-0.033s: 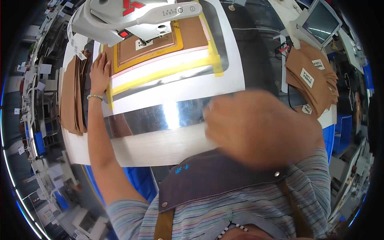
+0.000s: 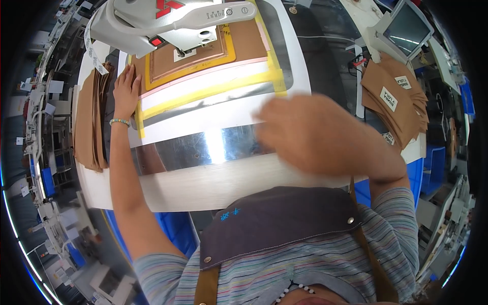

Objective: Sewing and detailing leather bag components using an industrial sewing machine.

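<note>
at ten o'clock the left hand (image 2: 127, 91) lies flat, fingers stretched and grasping nothing, at the left edge of the brown sheet (image 2: 250, 46), which sits at eleven o'clock under the sewing machine (image 2: 122, 30). the right hand (image 2: 297, 132), blurred between two and three o'clock, looks curled; whether it holds anything cannot be told.

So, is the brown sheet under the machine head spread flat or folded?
Spread flat where visible: the brown sheet shows no fold around the yellow frame, beside the left hand.
</note>
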Tool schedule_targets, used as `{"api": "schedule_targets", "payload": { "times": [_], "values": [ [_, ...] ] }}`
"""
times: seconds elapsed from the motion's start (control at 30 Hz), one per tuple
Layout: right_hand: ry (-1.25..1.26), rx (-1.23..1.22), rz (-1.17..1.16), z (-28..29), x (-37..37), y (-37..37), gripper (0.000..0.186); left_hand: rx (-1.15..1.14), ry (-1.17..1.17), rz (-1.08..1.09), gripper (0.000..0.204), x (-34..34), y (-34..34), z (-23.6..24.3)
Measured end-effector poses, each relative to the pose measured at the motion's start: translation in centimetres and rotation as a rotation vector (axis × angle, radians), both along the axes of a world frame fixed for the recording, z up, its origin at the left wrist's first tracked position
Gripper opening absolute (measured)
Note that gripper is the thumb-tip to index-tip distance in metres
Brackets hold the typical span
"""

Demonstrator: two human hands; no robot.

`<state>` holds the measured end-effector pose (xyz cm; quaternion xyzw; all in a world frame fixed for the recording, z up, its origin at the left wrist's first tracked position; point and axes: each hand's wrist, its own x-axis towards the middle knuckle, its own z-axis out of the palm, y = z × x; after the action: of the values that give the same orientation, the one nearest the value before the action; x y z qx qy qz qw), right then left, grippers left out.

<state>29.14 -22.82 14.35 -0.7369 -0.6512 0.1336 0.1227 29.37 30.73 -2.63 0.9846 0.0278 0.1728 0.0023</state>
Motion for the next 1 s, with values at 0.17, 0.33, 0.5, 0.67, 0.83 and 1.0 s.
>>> {"api": "schedule_targets", "payload": {
  "times": [0.17,0.33,0.5,0.67,0.83,1.0],
  "values": [
    [-0.353,0.164,-0.321,-9.6,3.7,0.6,0.052,0.000,-0.016,-0.010,0.051,1.7,-4.4,-0.3],
    [-0.147,0.154,-0.301,-11.1,2.4,1.8,0.053,-0.110,-0.128,-0.060,0.041,2.8,-10.6,1.2],
    [0.101,0.391,-0.113,-11.4,1.6,1.9,0.028,-0.184,-0.127,0.064,0.027,4.2,-16.3,2.1],
    [0.022,0.551,-0.216,-12.7,3.1,2.2,0.017,-0.280,-0.114,0.009,0.039,5.7,-18.1,1.6],
    [0.018,0.580,-0.230,-12.9,3.3,2.2,0.017,-0.682,-0.090,0.023,0.033,3.4,-16.6,3.4],
    [0.027,0.553,-0.236,-12.5,3.3,1.9,0.017,-1.194,0.174,0.038,0.041,-10.8,-15.5,7.6]
  ]
}}
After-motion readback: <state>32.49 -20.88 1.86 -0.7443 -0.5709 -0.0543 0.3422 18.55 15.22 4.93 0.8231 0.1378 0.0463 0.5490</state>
